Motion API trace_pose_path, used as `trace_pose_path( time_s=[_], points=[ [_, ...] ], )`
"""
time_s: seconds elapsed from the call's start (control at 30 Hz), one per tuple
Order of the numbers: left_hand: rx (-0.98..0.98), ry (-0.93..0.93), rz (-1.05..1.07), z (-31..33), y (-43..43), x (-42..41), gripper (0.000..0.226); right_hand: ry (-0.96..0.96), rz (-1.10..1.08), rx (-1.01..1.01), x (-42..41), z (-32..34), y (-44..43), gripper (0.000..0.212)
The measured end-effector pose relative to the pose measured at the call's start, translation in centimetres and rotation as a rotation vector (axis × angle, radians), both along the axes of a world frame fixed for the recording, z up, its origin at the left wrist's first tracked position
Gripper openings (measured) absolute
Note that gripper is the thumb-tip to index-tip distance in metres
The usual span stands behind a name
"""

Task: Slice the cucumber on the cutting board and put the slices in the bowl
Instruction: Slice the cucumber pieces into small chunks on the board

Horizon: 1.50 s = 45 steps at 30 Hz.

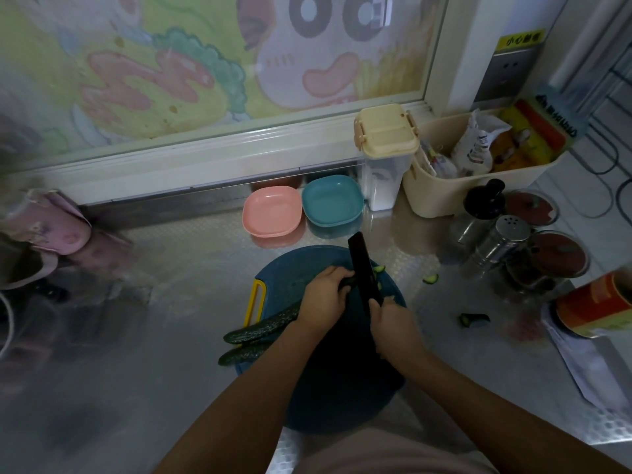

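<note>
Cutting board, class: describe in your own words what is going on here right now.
A person is slicing a cucumber on the round blue cutting board. The left hand holds the cucumber down while the right hand grips a black knife set across it. A few slices lie beside the blade; two pieces sit on the counter. The pink bowl and teal bowl hold no slices yet.

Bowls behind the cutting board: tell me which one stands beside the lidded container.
The teal bowl, on the right; the pink bowl lies to its left, farther from the cream-lidded container.
</note>
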<state>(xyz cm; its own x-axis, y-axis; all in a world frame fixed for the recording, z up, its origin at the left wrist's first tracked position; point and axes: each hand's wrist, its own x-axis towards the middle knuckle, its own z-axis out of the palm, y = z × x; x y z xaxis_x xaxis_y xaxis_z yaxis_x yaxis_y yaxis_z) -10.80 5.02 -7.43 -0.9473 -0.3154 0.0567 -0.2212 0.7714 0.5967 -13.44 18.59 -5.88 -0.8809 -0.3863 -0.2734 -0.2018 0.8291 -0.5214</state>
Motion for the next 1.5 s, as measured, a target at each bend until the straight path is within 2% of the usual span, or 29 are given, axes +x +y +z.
trace_pose_path(
  time_s=[0.53,0.97,1.23,1.5],
  points=[
    [0.017,-0.018,0.01,0.1,0.0,0.0,0.03,-0.049,-0.025,-0.063,0.3,1.3,0.2,0.039],
    [0.008,0.006,0.013,-0.4,0.0,-0.1,0.033,0.037,0.056,0.112,-0.3,0.5,-1.0,0.037],
    [0.003,0.02,-0.03,-0.4,-0.1,0.0,0.035,-0.033,-0.005,0.03,-0.3,-0.3,-0.9,0.035],
    [0.04,0.002,0.046,-0.2,0.2,0.0,0.03,-0.026,0.001,-0.036,0.4,0.1,0.3,0.034]
  ],
)
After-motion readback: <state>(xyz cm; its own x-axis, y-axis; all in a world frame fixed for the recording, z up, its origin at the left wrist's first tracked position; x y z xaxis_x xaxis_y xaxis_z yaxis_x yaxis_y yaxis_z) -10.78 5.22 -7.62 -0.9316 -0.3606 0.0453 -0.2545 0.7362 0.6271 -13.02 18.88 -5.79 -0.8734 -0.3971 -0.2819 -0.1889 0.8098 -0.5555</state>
